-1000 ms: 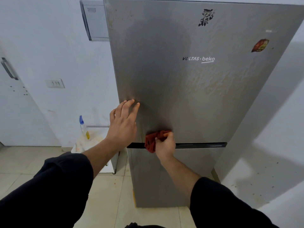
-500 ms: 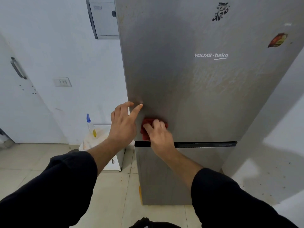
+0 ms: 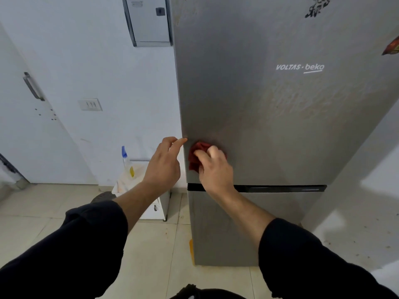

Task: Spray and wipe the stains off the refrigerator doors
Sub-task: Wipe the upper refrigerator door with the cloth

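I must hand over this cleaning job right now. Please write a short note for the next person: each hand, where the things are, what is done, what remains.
Left hand: holds nothing; index fingertip touches the left edge of the upper door.
Right hand: holds the bunched red cloth against the upper door, low on its left side, just above the gap between doors.
Spray bottle: upright on the small white stand, left of the lower door.
Done: bottle set aside; cloth at that lower left corner.
Left: streaky smears below the logo; the lower door, whose state I cannot judge.
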